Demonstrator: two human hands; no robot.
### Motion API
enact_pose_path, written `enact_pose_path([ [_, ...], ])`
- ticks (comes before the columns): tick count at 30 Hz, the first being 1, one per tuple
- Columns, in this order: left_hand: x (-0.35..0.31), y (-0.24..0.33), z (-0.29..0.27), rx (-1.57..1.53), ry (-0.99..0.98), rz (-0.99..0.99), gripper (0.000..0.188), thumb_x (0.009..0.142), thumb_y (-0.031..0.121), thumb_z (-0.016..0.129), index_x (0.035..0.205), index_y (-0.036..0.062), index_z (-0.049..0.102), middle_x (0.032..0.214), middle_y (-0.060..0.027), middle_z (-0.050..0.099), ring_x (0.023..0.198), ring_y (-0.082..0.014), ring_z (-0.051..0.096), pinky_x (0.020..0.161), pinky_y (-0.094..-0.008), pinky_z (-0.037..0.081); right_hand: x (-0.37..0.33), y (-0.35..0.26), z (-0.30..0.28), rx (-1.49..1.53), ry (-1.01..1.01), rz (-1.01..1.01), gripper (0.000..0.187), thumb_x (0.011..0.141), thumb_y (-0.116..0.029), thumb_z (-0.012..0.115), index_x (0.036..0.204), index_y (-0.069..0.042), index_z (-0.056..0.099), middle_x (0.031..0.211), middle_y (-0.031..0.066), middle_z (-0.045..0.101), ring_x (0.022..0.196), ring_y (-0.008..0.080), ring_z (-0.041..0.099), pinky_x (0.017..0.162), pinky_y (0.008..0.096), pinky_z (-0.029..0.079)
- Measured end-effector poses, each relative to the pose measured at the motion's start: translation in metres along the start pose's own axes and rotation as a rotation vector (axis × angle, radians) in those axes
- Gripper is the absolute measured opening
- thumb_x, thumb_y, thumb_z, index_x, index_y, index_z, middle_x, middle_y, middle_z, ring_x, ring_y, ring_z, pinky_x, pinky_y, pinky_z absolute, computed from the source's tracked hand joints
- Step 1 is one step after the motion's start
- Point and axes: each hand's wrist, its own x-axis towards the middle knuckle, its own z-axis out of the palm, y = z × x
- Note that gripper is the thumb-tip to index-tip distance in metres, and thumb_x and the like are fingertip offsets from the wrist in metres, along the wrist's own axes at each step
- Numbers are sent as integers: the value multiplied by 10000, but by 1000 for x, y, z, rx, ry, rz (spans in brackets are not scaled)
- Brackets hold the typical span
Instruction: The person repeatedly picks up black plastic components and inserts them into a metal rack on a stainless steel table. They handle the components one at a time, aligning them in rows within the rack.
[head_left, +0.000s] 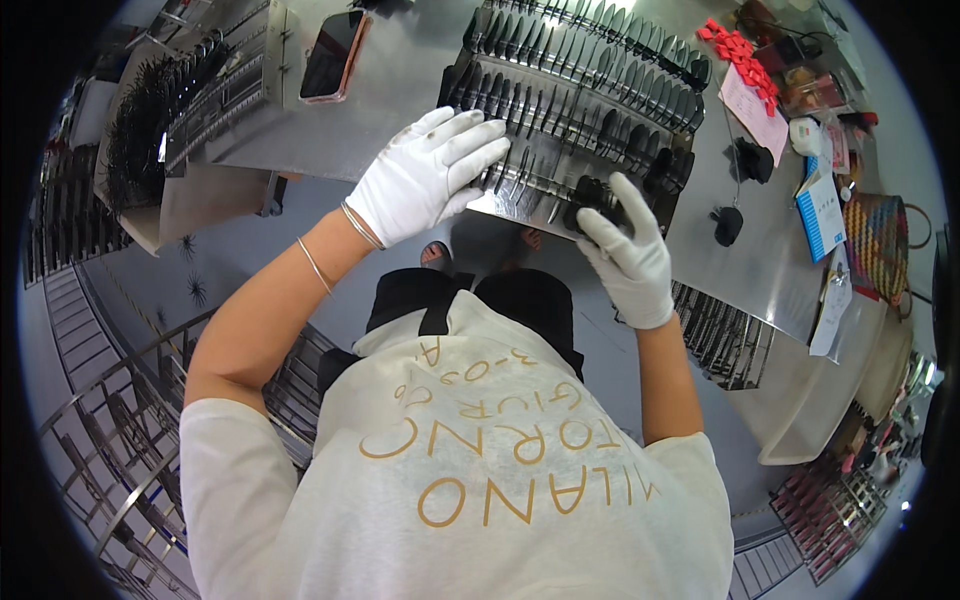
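On the metal table stands a rack (pixel 560 122) with rows of slim, dark, blade-shaped pieces. My left hand (pixel 428 172), in a white glove, lies with fingers stretched out at the rack's near left end, fingertips beside the front rows. My right hand (pixel 638 262), also gloved in white, is at the near right end with thumb and forefinger spread apart. Close to those fingertips are black pieces (pixel 592 192), bulkier than the slim ones; whether the fingers touch them I cannot tell. A few thin pieces (pixel 520 165) show in the nearest row, between my hands.
A phone (pixel 334 58) lies left of the rack. To the right are red pieces (pixel 742 58) on pink paper (pixel 752 108), black parts (pixel 728 224), a blue-and-white box (pixel 818 212) and a woven basket (pixel 872 245). Bins of black wire-like parts (pixel 150 130) and metal racks (pixel 130 470) stand left.
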Motion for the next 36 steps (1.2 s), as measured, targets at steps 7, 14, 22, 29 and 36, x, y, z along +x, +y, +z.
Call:
enact_pose_path([
  [7,6,4,-10,38,-79,25,745,855,329,789,1496,66,514,1552,-133,520,1462,-324,464,1242,-495,344,-32,39,-42,-87,-58,41,644,719,-130,917,1324,-163,698,1530,214,543,1244,375,664,980,410,597],
  [14,75,75,23,-119,9,258,721,852,330,803,1500,165,532,1549,-99,523,1413,-286,521,1205,-446,395,-37,45,-36,-143,145,96,787,877,-711,671,1405,-128,651,1550,289,466,1347,462,546,1147,519,451],
  [22,102,98,12,-224,-13,291,701,822,322,824,1451,152,567,1518,-115,539,1399,-321,522,1185,-471,409,-55,56,-45,-428,-154,416,457,664,-389,928,903,-61,717,869,148,694,832,381,681,744,496,559],
  [29,148,88,-61,-49,111,397,589,835,390,780,1375,233,608,1358,-59,588,1169,-273,636,977,-412,550,-15,20,-38,-165,245,454,133,807,-100,741,734,-36,650,690,174,642,670,404,648,612,502,516],
  [36,195,45,-98,-205,-158,556,537,925,337,704,1406,129,588,1276,-134,614,978,-321,718,818,-436,603,29,-16,-24,6,345,513,216,846,-73,725,689,15,607,668,197,611,636,404,628,607,472,499],
])
